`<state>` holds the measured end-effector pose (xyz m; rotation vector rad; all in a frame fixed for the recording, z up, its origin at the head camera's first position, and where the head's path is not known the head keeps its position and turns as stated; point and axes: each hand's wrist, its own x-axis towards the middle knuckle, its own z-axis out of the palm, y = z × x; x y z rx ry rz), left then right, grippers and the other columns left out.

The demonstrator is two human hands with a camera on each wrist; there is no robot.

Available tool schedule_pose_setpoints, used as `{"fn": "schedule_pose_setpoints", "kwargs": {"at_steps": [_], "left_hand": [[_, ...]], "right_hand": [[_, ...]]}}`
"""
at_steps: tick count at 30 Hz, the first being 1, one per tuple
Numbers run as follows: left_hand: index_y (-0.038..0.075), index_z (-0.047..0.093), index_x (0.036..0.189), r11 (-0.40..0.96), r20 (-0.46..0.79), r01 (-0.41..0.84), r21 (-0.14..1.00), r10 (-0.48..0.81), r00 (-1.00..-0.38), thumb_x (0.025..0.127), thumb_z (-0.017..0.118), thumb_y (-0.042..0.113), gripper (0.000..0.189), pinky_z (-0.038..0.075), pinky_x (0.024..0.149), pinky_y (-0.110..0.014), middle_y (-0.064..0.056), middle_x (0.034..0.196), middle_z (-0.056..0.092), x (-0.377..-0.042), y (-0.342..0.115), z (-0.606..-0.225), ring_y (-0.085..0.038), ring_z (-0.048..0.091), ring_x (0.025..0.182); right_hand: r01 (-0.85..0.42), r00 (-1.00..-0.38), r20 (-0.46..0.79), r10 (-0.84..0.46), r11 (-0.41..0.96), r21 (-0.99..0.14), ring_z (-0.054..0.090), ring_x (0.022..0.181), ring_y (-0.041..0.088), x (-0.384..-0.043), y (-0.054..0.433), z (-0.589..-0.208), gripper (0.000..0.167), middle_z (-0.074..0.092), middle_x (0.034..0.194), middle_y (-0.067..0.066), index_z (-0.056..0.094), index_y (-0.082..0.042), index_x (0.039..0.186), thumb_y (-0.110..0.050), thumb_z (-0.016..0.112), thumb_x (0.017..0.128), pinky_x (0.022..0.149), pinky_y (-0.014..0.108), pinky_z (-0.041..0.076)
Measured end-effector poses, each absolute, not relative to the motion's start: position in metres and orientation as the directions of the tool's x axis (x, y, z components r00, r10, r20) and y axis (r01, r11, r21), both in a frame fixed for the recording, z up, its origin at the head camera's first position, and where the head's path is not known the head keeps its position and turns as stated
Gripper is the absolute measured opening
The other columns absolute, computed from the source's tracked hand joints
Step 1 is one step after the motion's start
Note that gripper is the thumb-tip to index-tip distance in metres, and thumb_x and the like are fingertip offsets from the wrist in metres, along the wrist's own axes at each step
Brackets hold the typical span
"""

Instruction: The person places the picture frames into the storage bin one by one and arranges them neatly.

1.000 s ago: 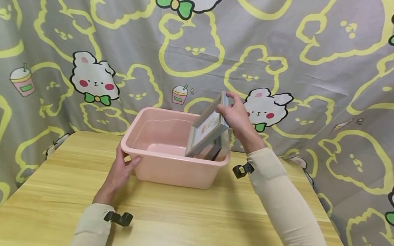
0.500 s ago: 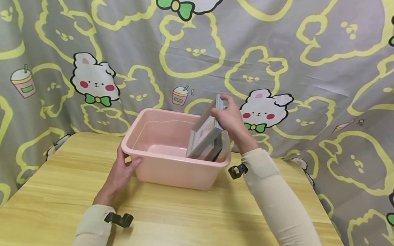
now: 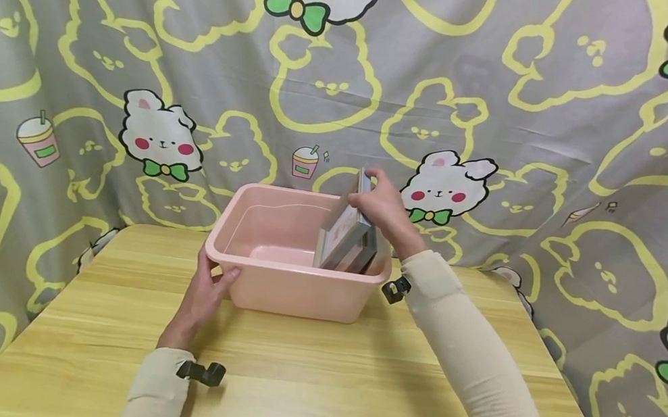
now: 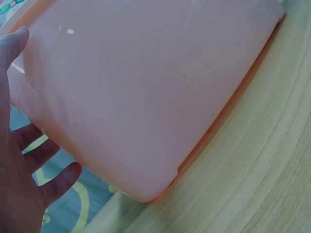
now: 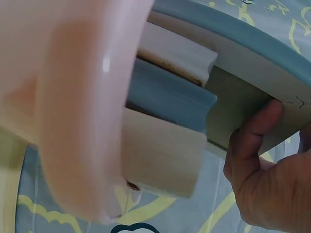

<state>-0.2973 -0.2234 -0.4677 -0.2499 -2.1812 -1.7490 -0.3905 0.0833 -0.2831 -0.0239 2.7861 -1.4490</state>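
A pink plastic basin [image 3: 294,293] stands on the wooden table. My left hand [image 3: 203,293] holds its near left corner, thumb on the front wall [image 4: 112,97] and fingers around the side below the rim. My right hand [image 3: 386,207] grips the upper edge of a grey picture frame [image 3: 337,239], which leans inside the basin's right end with its picture facing left. In the right wrist view, the thumb and fingers of the right hand [image 5: 272,189] are at this frame's back [image 5: 238,97]. Other frames stand beside it: a white one [image 5: 180,48], a blue one [image 5: 170,94] and a beige one [image 5: 163,150].
The table [image 3: 267,378] extends in front of the basin and to both sides. A grey curtain [image 3: 230,34] with yellow outlines and white rabbits hangs behind and around it. Black wrist mounts [image 3: 202,372] sit on both sleeves.
My right hand has moved left and down, lowering the picture frame deeper into the basin, nearer the frames beside it. My left hand and the basin have stayed in place.
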Motion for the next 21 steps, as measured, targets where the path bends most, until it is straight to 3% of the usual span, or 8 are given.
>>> {"fn": "schedule_pose_setpoints", "kwargs": {"at_steps": [10,16,21], "left_hand": [[0.026,0.008,0.155,0.245,0.356,0.329,0.912,-0.072,-0.932,0.095,0.060,0.015,0.080,0.048,0.087,-0.011,-0.019,0.139,0.040,-0.296,-0.224,-0.467,-0.009,0.044,0.116],[0.027,0.006,0.155,0.246,0.347,0.322,0.914,-0.065,-0.935,0.095,0.060,0.015,0.082,0.046,0.088,-0.010,-0.019,0.142,0.038,-0.297,-0.224,-0.468,-0.009,0.043,0.117],[0.026,0.003,0.156,0.274,0.346,0.316,0.908,-0.066,-0.936,0.095,0.061,0.016,0.085,0.046,0.088,-0.012,-0.018,0.143,0.038,-0.298,-0.225,-0.469,-0.008,0.042,0.118]], "right_hand": [[-0.084,-0.988,0.151,0.012,0.787,-0.611,0.054,0.105,0.026,-0.394,0.073,-0.291,0.069,0.054,0.136,0.011,0.042,-0.020,0.144,-0.032,0.067,0.080,0.092,0.044,0.051],[-0.086,-0.983,0.182,0.025,0.812,-0.577,0.054,0.105,0.026,-0.392,0.069,-0.294,0.067,0.057,0.132,0.011,0.046,-0.017,0.140,-0.032,0.069,0.079,0.093,0.042,0.051],[-0.095,-0.982,0.190,0.020,0.812,-0.576,0.056,0.099,0.024,-0.393,0.068,-0.299,0.064,0.058,0.130,0.011,0.048,-0.017,0.138,-0.029,0.069,0.078,0.086,0.040,0.053]]}}
